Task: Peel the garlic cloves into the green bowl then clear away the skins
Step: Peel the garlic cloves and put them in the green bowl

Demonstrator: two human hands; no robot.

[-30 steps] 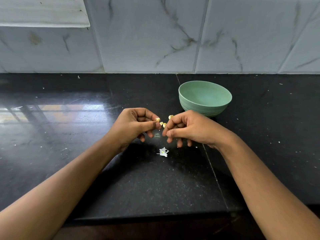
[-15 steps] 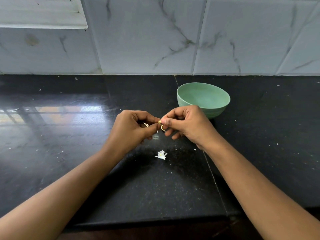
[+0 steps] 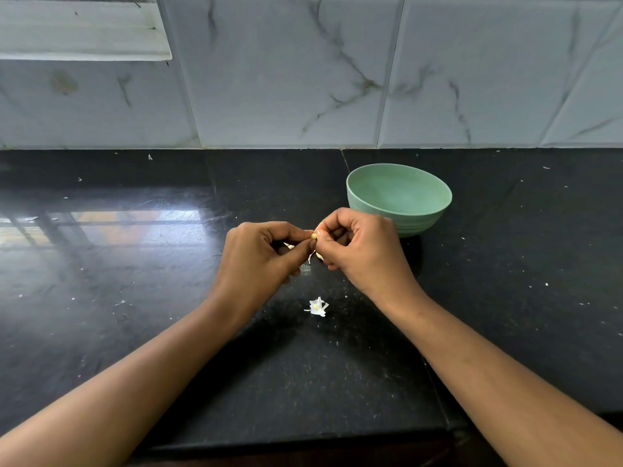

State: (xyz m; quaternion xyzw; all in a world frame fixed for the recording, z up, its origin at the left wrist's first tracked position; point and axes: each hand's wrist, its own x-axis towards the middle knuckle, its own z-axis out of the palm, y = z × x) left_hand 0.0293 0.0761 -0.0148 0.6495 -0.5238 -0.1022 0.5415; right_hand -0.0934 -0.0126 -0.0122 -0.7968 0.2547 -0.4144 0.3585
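Both hands meet above the black desk (image 3: 168, 332), the left hand (image 3: 259, 257) and right hand (image 3: 357, 251) pinching one small garlic clove (image 3: 314, 235) between fingertips, with the green bowl (image 3: 435, 203) just beyond the right hand, nearer that side.

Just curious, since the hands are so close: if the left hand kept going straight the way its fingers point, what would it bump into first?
Almost at once, the right hand: the left hand points rightward at it, both pinching the garlic clove. The green bowl lies beyond, probably never reached.
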